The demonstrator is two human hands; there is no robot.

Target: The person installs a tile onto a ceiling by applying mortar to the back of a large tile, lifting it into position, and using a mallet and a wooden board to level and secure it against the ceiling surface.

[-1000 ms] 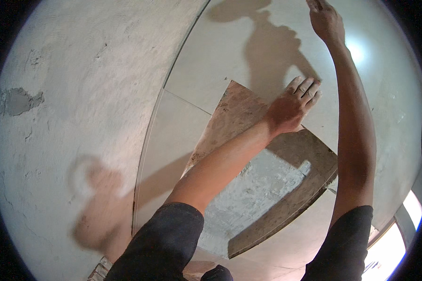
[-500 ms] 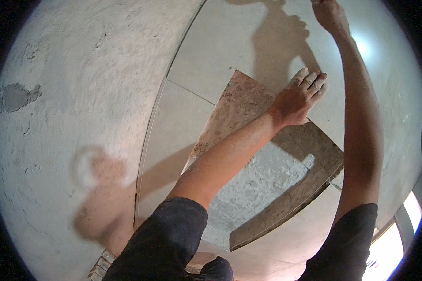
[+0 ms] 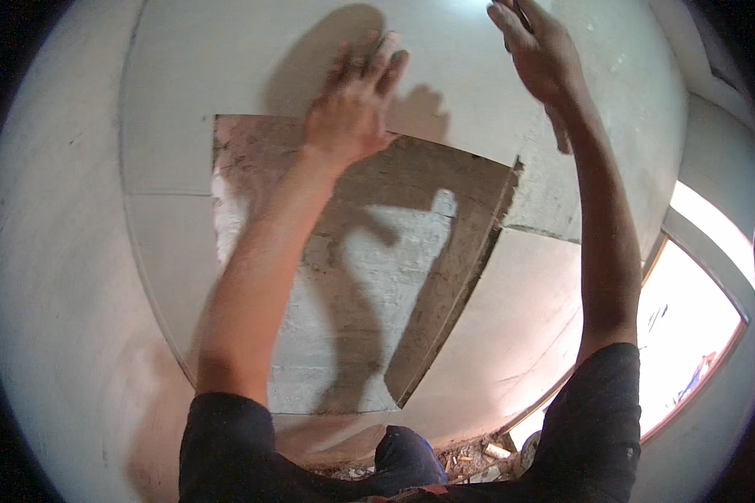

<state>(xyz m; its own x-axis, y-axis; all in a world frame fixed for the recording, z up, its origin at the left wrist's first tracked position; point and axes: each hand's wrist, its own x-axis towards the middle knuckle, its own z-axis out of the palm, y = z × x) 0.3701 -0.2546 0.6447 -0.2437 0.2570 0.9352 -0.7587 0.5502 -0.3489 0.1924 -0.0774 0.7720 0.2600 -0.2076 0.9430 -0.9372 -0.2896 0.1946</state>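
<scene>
My left hand, dusted with grey, lies on a large pale wall tile near its lower edge. Its fingers are stretched out and slightly blurred. Below that edge is an untiled patch of rough brown wall, partly coated with grey mortar. Raised at the upper right, my right hand is closed round a slim handle, whose lower end sticks out beneath the palm. The other end is cut off by the top of the view, so the kind of tool cannot be made out.
A plain rough wall meets the tiled one at the left. Pale tiles border the bare patch on the right. Farther right is a bright doorway. Rubble lies on the floor by my knee.
The view has swung right, bringing the doorway and floor rubble into sight. My left hand remains at the tile's lower edge. The handle in my right hand now shows.
</scene>
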